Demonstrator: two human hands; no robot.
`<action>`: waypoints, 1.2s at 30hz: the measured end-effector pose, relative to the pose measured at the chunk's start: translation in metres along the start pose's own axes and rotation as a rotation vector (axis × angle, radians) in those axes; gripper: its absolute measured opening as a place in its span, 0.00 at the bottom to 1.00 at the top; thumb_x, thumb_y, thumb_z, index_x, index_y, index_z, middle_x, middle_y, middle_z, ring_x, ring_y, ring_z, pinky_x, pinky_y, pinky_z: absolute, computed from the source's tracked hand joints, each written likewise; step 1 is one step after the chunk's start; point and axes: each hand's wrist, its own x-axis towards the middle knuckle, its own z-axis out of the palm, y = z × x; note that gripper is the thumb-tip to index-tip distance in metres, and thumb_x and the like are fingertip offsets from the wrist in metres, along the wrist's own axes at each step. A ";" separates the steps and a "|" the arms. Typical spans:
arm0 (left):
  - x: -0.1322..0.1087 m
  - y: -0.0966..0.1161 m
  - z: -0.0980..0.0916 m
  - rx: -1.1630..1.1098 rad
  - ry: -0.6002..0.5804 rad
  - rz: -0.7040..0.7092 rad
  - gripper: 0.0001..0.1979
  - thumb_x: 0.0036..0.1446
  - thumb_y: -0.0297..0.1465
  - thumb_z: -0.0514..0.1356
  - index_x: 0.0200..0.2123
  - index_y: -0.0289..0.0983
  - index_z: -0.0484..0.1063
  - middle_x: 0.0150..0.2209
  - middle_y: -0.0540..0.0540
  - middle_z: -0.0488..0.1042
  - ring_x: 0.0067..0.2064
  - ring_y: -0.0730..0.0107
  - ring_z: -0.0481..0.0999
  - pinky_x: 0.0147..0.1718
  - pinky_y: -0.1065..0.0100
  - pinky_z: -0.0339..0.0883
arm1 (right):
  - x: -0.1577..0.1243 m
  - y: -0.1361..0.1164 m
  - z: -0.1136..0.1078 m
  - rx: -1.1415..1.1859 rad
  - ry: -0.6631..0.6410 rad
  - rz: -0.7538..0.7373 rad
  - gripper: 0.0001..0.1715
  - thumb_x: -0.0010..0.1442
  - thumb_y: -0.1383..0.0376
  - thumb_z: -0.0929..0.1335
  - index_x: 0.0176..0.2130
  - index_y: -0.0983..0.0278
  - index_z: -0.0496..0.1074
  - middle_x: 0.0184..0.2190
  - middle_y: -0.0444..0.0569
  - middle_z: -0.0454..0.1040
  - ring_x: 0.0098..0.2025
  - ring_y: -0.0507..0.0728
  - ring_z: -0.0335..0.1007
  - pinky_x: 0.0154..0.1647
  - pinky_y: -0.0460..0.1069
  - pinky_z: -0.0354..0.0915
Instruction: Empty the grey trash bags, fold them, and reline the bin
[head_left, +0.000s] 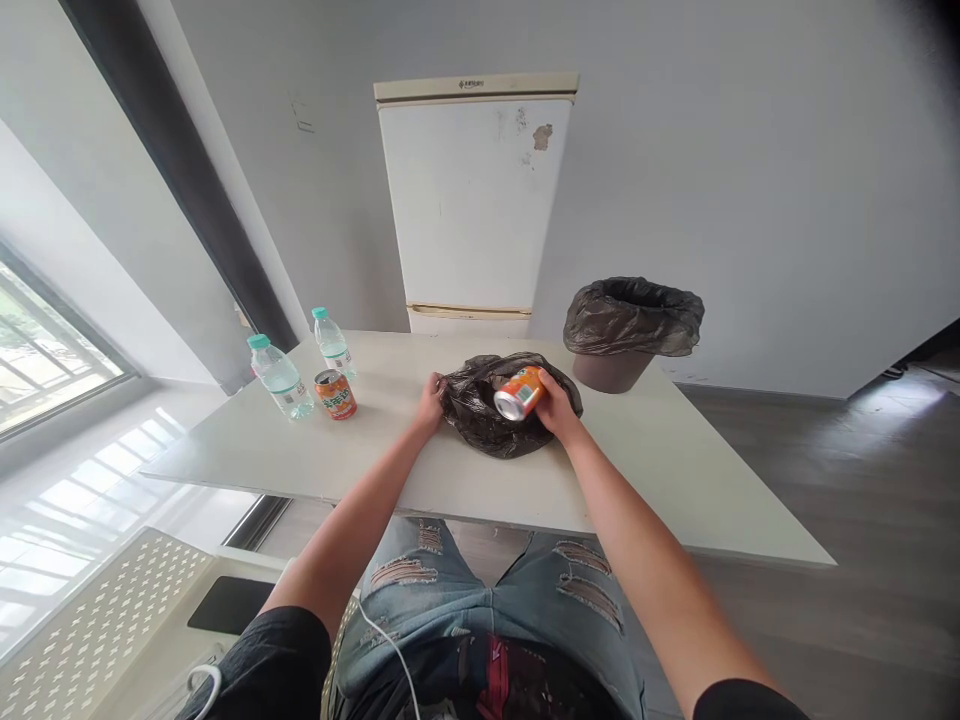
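Note:
An orange drink can [517, 393] is gripped in my right hand [556, 404], tilted over the mouth of a black plastic bag [495, 436] that lies spread on the table. My left hand [430, 402] pinches the bag's left edge. Left of it on the table stands a second orange can [335, 395], upright. Beside that can are two clear plastic bottles with teal caps, a nearer bottle [280, 378] and a farther bottle [332, 342].
A brown bin [611, 370] lined with a black bag stands at the table's back right. Behind the white table [660, 480] is a white refrigerator [472, 200]. At the lower left, a cream perforated surface [112, 600] holds a dark flat object [231, 604].

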 end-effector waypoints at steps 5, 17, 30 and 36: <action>-0.003 0.006 -0.002 -0.011 -0.235 -0.043 0.22 0.50 0.41 0.73 0.43 0.40 0.71 0.37 0.50 0.75 0.35 0.70 0.72 0.35 0.70 0.67 | -0.012 -0.008 0.007 0.190 -0.335 0.086 0.50 0.47 0.29 0.76 0.52 0.61 0.75 0.50 0.60 0.81 0.56 0.72 0.78 0.52 0.64 0.76; -0.018 0.038 -0.006 -0.421 -0.574 -0.039 0.39 0.53 0.66 0.68 0.53 0.40 0.77 0.53 0.38 0.78 0.49 0.55 0.78 0.48 0.58 0.72 | -0.017 -0.006 0.037 0.134 -0.302 -0.072 0.41 0.49 0.55 0.85 0.54 0.50 0.66 0.56 0.48 0.80 0.56 0.63 0.79 0.59 0.58 0.73; 0.003 0.036 -0.026 -0.232 -0.115 0.195 0.39 0.55 0.61 0.67 0.57 0.38 0.74 0.58 0.33 0.79 0.59 0.49 0.79 0.53 0.58 0.74 | -0.007 0.013 0.033 -0.331 -0.289 -0.016 0.22 0.63 0.49 0.76 0.50 0.59 0.79 0.52 0.50 0.80 0.46 0.57 0.75 0.48 0.51 0.70; 0.009 0.034 -0.059 0.209 0.488 0.206 0.31 0.66 0.46 0.65 0.64 0.45 0.57 0.53 0.40 0.80 0.49 0.62 0.82 0.48 0.65 0.71 | -0.004 0.027 0.025 -0.502 -0.351 0.093 0.19 0.59 0.51 0.78 0.43 0.60 0.81 0.44 0.49 0.82 0.51 0.61 0.77 0.58 0.56 0.68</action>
